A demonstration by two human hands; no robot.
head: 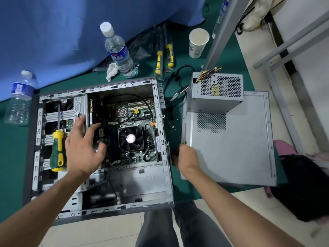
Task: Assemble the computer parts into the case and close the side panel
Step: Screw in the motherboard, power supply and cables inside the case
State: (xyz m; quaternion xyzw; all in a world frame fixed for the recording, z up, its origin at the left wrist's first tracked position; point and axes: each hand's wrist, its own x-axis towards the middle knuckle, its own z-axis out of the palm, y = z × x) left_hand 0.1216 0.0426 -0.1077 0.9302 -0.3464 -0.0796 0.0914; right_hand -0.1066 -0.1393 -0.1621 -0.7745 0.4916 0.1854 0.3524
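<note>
- The fingertips of the right hand (187,157) are hidden, curled down at the right edge of the computer case (101,148); whether the case wall or the nearby side panel (231,145) is gripped cannot be told.
- The lower left corner of the case is covered by the left forearm, and the lower bay is blurred and dark.
- The left hand (83,148) is held over the open case with fingers spread and relaxed; nothing is held, and the fingertips are seen above the drive cage and the edge of the motherboard (131,122).
- A green and yellow screwdriver (57,148) is seen lying on the drive cage, just beside the left hand.
- The case is laid on its side on a green mat (10,157), its interior facing up, with the fan (130,139) visible.
- The side panel is laid flat to the right, apart from the case, with the power supply (217,90) resting on its far end.
</note>
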